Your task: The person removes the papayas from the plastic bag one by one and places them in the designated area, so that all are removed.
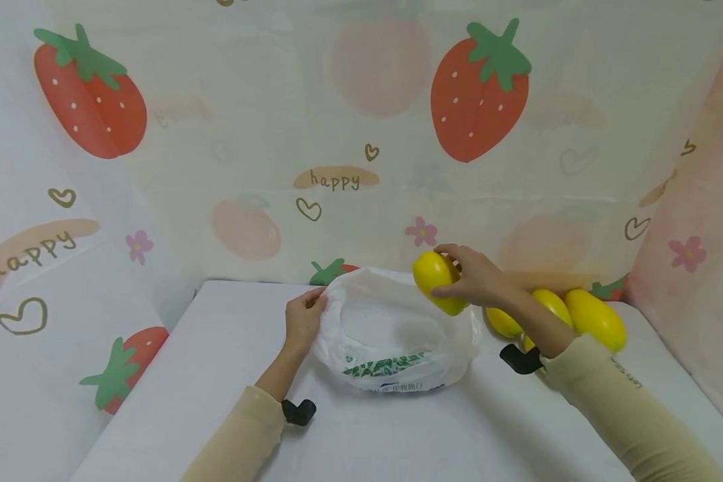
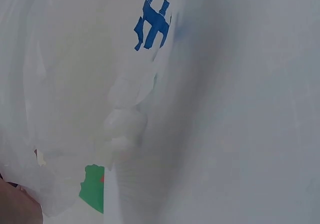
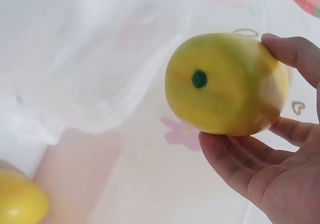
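Observation:
A yellow mango [image 1: 435, 278] with a greenish end is held in my right hand [image 1: 476, 274], up over the right side of a white plastic bag. In the right wrist view, the fingers and thumb curve round the mango [image 3: 220, 84], and its dark green stem faces the camera. The plastic bag [image 1: 391, 375] stands on the table with its mouth spread wide and green print on its front. At the bag's left rim, my left hand [image 1: 303, 321] pinches the plastic. The left wrist view is mostly filled by the bag [image 2: 75, 84], with only a bit of hand at its lower left.
Several more yellow mangoes [image 1: 596, 320] lie on the table right of the bag, partly behind my right forearm. The white table [image 1: 235, 348] meets a patterned cloth backdrop [image 1: 265, 134] behind and at both sides. Each wrist wears a black camera mount [image 1: 299, 412].

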Motion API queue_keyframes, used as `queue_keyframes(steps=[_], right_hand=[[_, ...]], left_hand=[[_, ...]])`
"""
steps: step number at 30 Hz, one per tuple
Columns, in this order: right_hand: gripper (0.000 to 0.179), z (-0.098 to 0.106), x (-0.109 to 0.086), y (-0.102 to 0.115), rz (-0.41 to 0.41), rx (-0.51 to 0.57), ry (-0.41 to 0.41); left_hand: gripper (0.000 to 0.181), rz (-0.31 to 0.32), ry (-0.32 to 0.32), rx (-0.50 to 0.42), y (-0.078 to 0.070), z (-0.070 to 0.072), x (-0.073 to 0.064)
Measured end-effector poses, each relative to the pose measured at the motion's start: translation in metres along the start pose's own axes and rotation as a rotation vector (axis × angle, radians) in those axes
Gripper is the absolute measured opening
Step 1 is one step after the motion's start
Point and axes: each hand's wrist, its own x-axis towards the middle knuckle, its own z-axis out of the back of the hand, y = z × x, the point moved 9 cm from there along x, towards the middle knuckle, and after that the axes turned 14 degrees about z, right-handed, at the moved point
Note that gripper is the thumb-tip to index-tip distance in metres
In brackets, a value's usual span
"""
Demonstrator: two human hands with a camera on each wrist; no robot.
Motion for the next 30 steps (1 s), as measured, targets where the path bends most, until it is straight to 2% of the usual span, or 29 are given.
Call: queue_keyframes(steps=[12,18,24,30], right_hand=[[0.081,0.037,-0.019,-0.007,-0.025,-0.016,-0.012],[0.081,0.049,-0.027,-0.016,-0.045,-0.045,-0.013],[0.082,0.058,-0.043,-0.033,-0.072,-0.037,-0.024],[0.085,0.070,-0.063,-0.047,-0.092,-0.014,-0.056]], left_hand=[[0.027,-0.012,0.010,-0.020,0.002,-0.003,0.002],[0.027,-0.004,0.004,-0.024,0.004,-0.003,0.003],[0.028,0.027,-0.009,-0.043,0.007,0.000,0.002],[0.029,0.064,-0.049,-0.057,0.011,0.003,0.002]])
